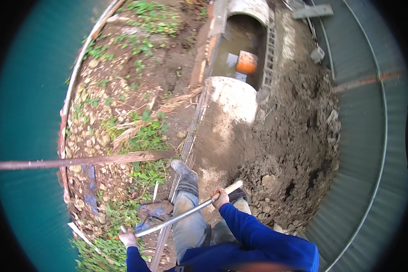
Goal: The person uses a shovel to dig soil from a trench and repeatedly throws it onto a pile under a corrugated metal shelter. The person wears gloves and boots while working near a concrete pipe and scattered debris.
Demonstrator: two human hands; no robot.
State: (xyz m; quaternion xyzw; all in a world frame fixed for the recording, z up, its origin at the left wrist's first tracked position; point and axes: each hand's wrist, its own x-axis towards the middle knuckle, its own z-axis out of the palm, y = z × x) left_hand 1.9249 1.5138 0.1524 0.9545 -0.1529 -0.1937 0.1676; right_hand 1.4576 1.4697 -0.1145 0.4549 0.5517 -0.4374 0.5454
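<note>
A long pole [177,217] slants across in front of my legs, lower left to upper right. Most of it is a silvery metal tube; its upper right end [234,186] is pale and looks like wood. My left hand [128,238], in a light work glove, is closed around the lower left end. Higher up, my gloved right hand [220,198] grips it just below the pale end. No tool head can be made out. My boot [186,174] stands beside a long narrow rail [179,170], and my other boot [238,194] is partly behind the pole.
Ahead lies an opening with murky water [226,45] between pale concrete covers [233,97]; an orange and white object [246,62] floats there. Piled wet soil [299,136] lies right, rubble and weeds [145,131] left. A plank [90,161] juts in. Corrugated sheeting [371,136] flanks both sides.
</note>
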